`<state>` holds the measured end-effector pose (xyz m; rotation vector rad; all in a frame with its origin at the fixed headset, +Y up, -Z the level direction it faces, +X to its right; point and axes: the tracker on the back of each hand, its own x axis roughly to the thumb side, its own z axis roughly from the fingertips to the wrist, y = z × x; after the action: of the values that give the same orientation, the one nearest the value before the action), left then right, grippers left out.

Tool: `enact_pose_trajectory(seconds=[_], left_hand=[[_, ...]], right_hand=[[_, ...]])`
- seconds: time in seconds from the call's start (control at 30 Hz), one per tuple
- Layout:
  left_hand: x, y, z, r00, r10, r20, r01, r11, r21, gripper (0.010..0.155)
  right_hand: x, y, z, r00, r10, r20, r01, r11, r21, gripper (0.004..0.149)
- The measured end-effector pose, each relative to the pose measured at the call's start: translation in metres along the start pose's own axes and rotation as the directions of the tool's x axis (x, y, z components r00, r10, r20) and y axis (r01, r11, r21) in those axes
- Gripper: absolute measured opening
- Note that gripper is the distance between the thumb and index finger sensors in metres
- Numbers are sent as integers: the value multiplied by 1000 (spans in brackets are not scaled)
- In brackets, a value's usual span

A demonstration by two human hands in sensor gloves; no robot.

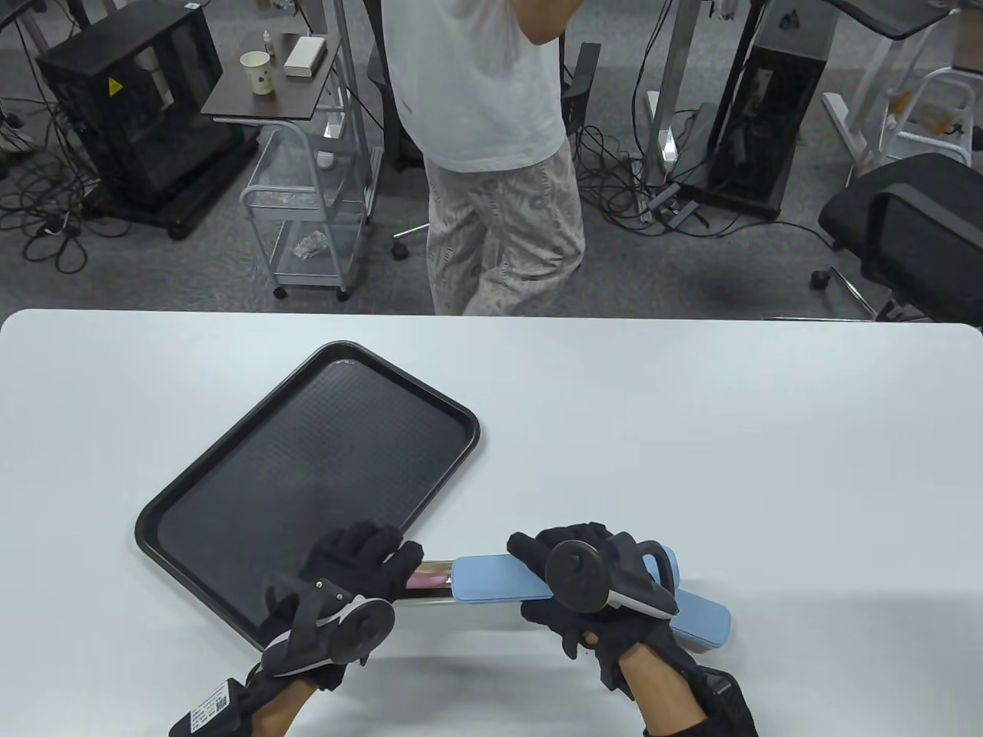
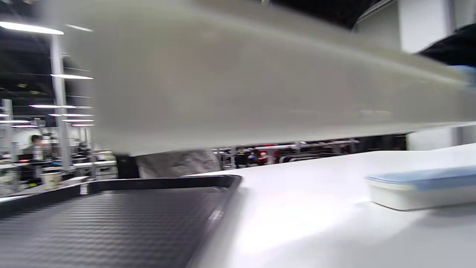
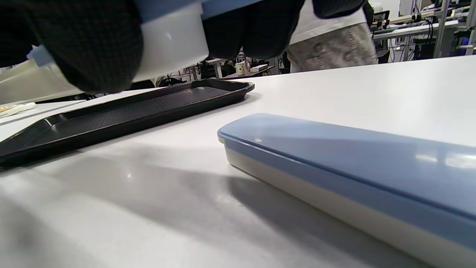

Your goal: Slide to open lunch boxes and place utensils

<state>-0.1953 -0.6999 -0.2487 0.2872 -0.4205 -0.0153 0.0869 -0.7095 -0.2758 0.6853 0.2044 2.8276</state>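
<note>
Now the held lunch box (image 1: 491, 580) lies lengthwise left to right above the near bench (image 1: 691, 430). The left hand (image 1: 349, 572) grips its body, the right hand (image 1: 572, 576) grips its blue lid (image 1: 495, 577), partly slid rightward.

A tray (image 1: 307, 476) is lying on the left part of the table (image 1: 691, 430), set at an angle. Just beside its near right corner, one lunch box (image 1: 491, 580) is being held above the table between the left hand (image 1: 345, 583) and the right hand (image 1: 591, 583). A second lunch box (image 3: 334, 167) is lying on the table under the right hand, apart from the tray.
</note>
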Motion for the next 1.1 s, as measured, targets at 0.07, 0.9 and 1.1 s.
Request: enact_pose_trajectory(seconds=[0.07, 0.9, 1.1], left_hand=[[-15, 3, 1, 997, 63, -50, -62, 998, 13, 52], [11, -11, -2, 979, 177, 105, -153, 967, -201, 82], [28, 3, 2, 980, 161, 120, -147, 982, -119, 82]], right_hand=[[-2, -3, 1, 1000, 7, -7, -7, 1000, -13, 76], [30, 2, 0, 997, 69, 45, -66, 996, -57, 74], [51, 2, 1, 993, 63, 97, -53, 993, -105, 74]])
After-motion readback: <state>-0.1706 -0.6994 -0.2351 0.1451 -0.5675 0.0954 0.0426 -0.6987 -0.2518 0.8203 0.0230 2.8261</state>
